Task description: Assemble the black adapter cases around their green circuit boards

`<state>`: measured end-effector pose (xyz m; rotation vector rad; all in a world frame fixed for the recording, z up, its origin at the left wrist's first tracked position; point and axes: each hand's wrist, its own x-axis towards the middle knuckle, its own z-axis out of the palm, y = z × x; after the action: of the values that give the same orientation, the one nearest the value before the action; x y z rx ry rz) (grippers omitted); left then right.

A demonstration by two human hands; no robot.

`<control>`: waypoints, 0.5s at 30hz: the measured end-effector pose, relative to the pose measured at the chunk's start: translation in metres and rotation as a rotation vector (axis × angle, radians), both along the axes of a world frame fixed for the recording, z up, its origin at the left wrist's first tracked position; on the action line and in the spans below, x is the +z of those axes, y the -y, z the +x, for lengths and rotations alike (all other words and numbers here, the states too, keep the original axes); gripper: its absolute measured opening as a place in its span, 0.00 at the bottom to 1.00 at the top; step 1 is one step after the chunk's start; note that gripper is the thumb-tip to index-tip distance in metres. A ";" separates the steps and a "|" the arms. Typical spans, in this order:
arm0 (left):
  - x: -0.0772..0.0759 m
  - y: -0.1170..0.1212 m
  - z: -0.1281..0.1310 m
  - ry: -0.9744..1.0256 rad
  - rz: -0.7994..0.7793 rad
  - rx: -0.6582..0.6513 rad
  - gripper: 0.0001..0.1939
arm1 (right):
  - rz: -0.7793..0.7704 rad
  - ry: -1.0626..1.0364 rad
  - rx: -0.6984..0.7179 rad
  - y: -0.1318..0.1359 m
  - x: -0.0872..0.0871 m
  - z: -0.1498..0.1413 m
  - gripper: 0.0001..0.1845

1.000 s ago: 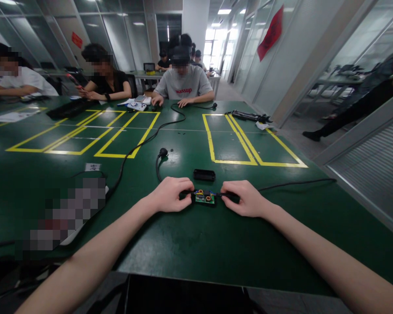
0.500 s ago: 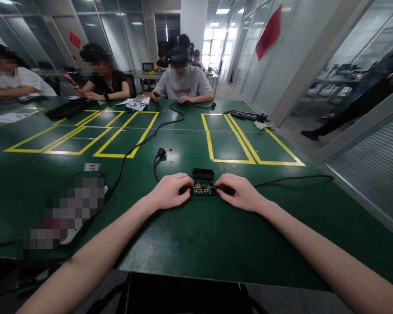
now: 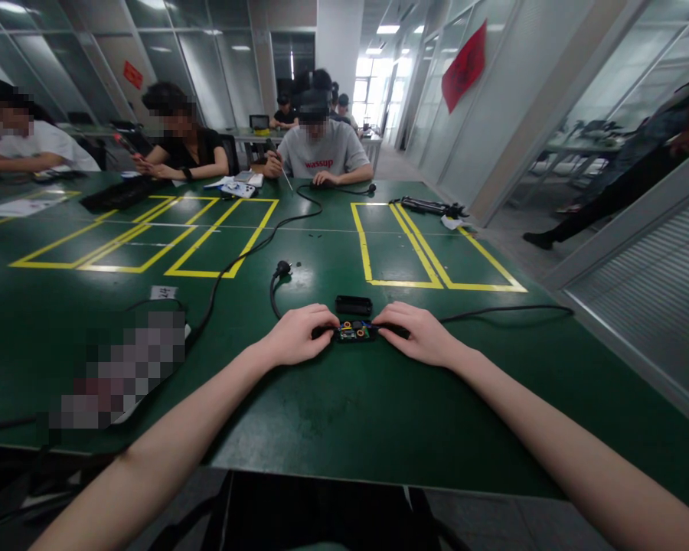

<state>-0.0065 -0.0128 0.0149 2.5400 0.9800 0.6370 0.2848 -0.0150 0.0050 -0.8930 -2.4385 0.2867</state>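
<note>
A small circuit board (image 3: 354, 330) with copper-coloured ring coils lies in a black case base on the table in front of me. At its left end, my left hand (image 3: 299, 335) is closed with thumb and fingers around a black cable. On the opposite end my right hand (image 3: 414, 334) pinches the other black cable (image 3: 505, 310), which trails off to the right. The open black case cover (image 3: 354, 305) rests just beyond the board. A black power plug (image 3: 282, 269) lies behind my left hand, its cord curving towards that hand.
A power strip (image 3: 149, 360), blurred out, lies to the left with a long black cord (image 3: 253, 249). Yellow tape rectangles (image 3: 402, 285) mark the green table (image 3: 298, 428). A folded tripod (image 3: 428, 207) lies at the far right. Several people sit beyond; one (image 3: 321, 149) holds a thin tool.
The board and both hands moved slightly away from me, and the board now sits lower in its base. My right hand came a little closer to it. The person opposite raised a tool.
</note>
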 end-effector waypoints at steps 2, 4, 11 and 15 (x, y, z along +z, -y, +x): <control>-0.001 -0.001 0.000 -0.002 -0.006 0.005 0.09 | 0.004 -0.010 0.000 0.000 -0.001 -0.001 0.10; -0.002 -0.003 0.000 -0.006 0.005 0.015 0.09 | -0.002 -0.033 -0.003 0.000 -0.002 -0.002 0.11; -0.009 -0.009 -0.002 -0.016 0.117 0.026 0.10 | -0.015 -0.074 -0.005 -0.005 -0.006 -0.005 0.09; -0.009 -0.009 -0.001 -0.004 0.181 0.034 0.10 | -0.031 -0.071 0.013 -0.009 -0.007 -0.007 0.07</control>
<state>-0.0080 -0.0042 0.0058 2.6861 1.0103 0.7625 0.2775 -0.0059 -0.0017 -0.8655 -2.3818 0.3555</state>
